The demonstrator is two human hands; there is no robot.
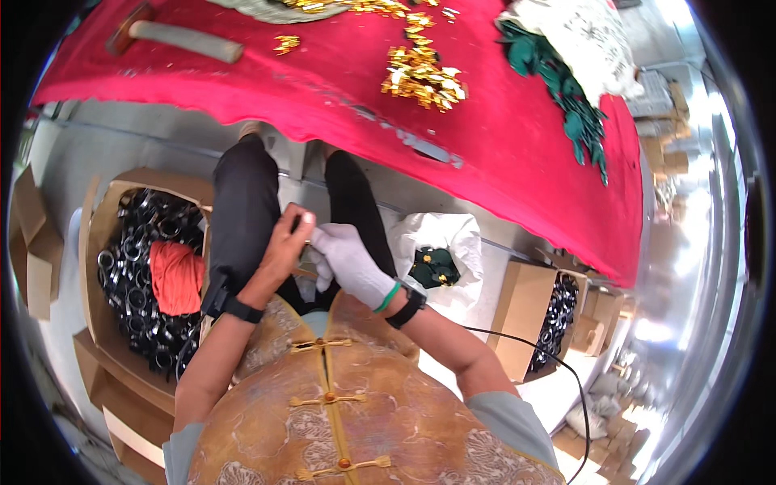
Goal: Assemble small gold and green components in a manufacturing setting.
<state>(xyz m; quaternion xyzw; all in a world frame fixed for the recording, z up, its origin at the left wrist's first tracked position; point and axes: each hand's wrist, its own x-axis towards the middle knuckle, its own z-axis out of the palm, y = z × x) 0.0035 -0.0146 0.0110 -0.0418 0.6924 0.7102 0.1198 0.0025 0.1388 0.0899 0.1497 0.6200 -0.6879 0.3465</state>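
Note:
Over my lap, between my knees, both hands meet with their fingers closed together. My left hand (284, 242) is bare, its thumb and fingers pinched. A white knit glove with a green cuff covers my right hand (349, 260), whose fingers press close to the left fingertips. Whatever lies between them is too small and covered to make out. Nearest on the right is a white sack (467, 241) holding dark green pieces (435, 268) with some gold ones. To the left stands a cardboard box (95, 230) full of black rings (139, 299), with an orange-red cloth (178, 277) on top.
Ahead is a table with a red cloth (323, 89). On it lie a hammer (182, 40), small gold pieces (424, 77), and green discs (558, 81) beside a white sack (578, 40). A box of dark rings (556, 323) stands right; a black cable (575, 376) hangs nearby.

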